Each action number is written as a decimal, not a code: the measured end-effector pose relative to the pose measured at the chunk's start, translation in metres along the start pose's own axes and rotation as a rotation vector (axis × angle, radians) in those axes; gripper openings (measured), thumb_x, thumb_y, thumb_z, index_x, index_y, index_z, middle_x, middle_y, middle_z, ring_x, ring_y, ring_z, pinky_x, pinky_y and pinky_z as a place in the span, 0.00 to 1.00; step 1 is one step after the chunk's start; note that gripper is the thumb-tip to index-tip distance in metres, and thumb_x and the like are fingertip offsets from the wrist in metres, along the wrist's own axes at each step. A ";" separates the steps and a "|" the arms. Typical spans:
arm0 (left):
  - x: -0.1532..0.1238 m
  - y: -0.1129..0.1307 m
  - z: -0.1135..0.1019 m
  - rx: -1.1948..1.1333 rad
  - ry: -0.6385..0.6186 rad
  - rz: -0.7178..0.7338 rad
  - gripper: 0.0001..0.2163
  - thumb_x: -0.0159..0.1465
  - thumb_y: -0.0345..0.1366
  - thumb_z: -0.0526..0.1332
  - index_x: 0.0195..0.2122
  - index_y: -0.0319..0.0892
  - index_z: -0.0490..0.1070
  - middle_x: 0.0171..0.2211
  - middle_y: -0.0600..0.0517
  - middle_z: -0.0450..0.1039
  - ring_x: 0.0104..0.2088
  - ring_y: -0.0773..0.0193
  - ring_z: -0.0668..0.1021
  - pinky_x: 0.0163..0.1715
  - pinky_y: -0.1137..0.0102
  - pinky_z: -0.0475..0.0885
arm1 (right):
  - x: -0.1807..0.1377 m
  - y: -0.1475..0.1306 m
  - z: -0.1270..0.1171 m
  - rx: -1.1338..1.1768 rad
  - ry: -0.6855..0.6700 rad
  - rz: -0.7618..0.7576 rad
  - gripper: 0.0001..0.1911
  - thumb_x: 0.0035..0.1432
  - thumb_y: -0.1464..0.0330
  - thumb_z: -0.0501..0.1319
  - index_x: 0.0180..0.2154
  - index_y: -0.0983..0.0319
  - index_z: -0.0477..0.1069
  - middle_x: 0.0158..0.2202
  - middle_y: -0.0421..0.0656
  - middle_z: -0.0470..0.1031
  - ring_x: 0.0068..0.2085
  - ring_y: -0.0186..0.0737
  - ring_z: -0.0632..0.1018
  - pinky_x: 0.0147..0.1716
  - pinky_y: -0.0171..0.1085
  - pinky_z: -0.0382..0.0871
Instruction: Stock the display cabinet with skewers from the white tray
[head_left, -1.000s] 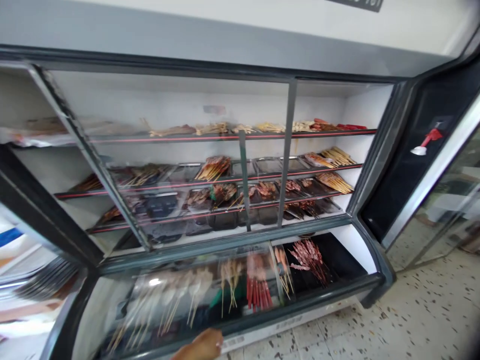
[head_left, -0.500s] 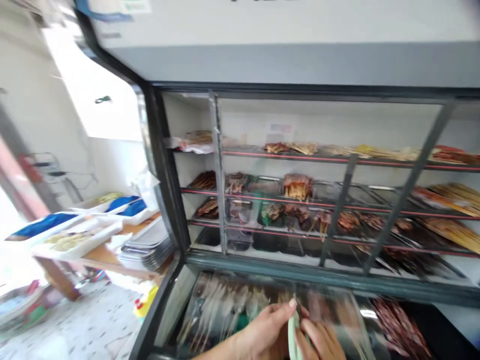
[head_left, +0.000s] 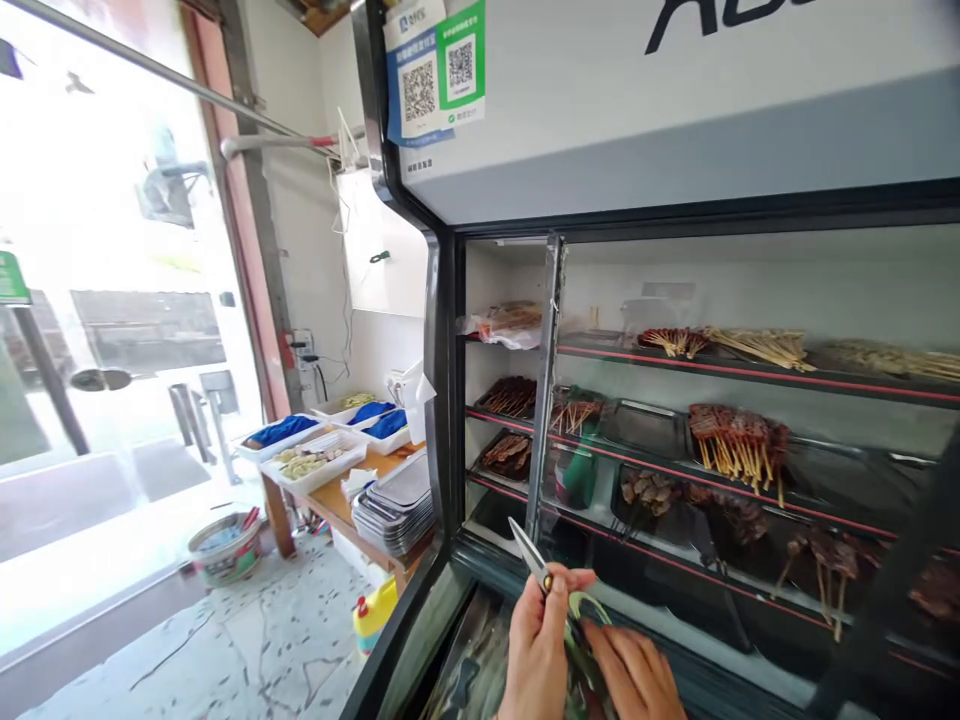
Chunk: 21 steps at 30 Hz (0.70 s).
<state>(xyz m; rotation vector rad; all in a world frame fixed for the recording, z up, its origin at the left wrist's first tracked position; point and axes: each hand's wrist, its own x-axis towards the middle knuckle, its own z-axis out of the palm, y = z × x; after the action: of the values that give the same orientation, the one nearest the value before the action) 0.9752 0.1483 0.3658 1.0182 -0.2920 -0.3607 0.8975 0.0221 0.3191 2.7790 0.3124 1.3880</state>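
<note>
My left hand (head_left: 534, 645) is closed around a pair of scissors (head_left: 541, 573) with pale green handles, blades pointing up and to the left. My right hand (head_left: 637, 672) rests just to its right, fingers curled against the green handle loops. Both hands hover in front of a glass-fronted refrigerated display case (head_left: 450, 400). Behind the glass, skewers of meat (head_left: 731, 440) lie on trays over several shelves. More skewers (head_left: 757, 345) sit on the top shelf.
A wooden table (head_left: 341, 510) left of the case carries white trays with blue cloths (head_left: 285, 432) and a stack of metal trays (head_left: 397, 505). A yellow bottle (head_left: 373, 615) and a bucket (head_left: 225, 545) stand on the speckled floor. A bright glass shopfront fills the left.
The view has swung left, from the case's right end to its left end. My hands have come up from the lower glass lid, and the scissors now show clearly in my left hand.
</note>
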 end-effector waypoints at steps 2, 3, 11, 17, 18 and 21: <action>0.007 0.013 0.011 0.031 -0.009 0.075 0.25 0.57 0.62 0.65 0.39 0.43 0.76 0.44 0.44 0.80 0.45 0.55 0.77 0.50 0.64 0.70 | 0.013 0.003 0.009 0.136 0.016 0.145 0.33 0.64 0.64 0.58 0.68 0.58 0.58 0.47 0.51 0.80 0.40 0.50 0.83 0.34 0.40 0.80; 0.012 0.018 0.014 0.071 -0.050 0.117 0.24 0.60 0.61 0.63 0.40 0.43 0.76 0.46 0.43 0.79 0.47 0.54 0.78 0.52 0.63 0.70 | 0.020 0.004 0.013 0.230 0.022 0.237 0.34 0.65 0.63 0.57 0.70 0.58 0.54 0.50 0.53 0.78 0.44 0.51 0.82 0.37 0.42 0.81; 0.137 0.103 -0.035 0.874 -0.432 1.058 0.24 0.69 0.39 0.59 0.66 0.44 0.64 0.59 0.42 0.71 0.59 0.47 0.71 0.60 0.52 0.66 | 0.133 0.052 -0.025 1.347 -0.266 0.884 0.29 0.59 0.50 0.65 0.56 0.58 0.70 0.29 0.41 0.69 0.25 0.34 0.71 0.26 0.35 0.68; 0.292 0.203 -0.015 1.349 0.143 1.351 0.29 0.61 0.37 0.70 0.62 0.42 0.66 0.57 0.39 0.71 0.57 0.43 0.71 0.57 0.50 0.62 | 0.248 0.078 -0.030 1.543 -0.425 0.889 0.31 0.52 0.41 0.66 0.40 0.62 0.75 0.25 0.40 0.68 0.23 0.32 0.69 0.24 0.33 0.62; 0.309 0.213 -0.010 1.400 0.115 1.378 0.29 0.61 0.37 0.70 0.62 0.43 0.66 0.57 0.40 0.72 0.57 0.44 0.71 0.56 0.51 0.63 | 0.262 0.081 -0.026 1.505 -0.448 0.913 0.31 0.51 0.42 0.67 0.39 0.63 0.74 0.25 0.40 0.69 0.23 0.32 0.69 0.23 0.33 0.62; 0.345 0.233 -0.005 1.495 -0.086 1.494 0.11 0.67 0.36 0.64 0.50 0.46 0.76 0.46 0.46 0.79 0.49 0.50 0.75 0.49 0.54 0.64 | 0.298 0.094 -0.013 1.422 -0.476 1.018 0.31 0.56 0.42 0.64 0.39 0.66 0.72 0.24 0.41 0.70 0.22 0.33 0.70 0.22 0.32 0.64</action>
<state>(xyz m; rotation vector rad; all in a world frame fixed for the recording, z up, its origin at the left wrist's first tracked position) 1.3247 0.1164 0.5890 1.8474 -1.3849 1.3994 1.0771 -0.0150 0.5720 4.7255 -0.4048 0.2247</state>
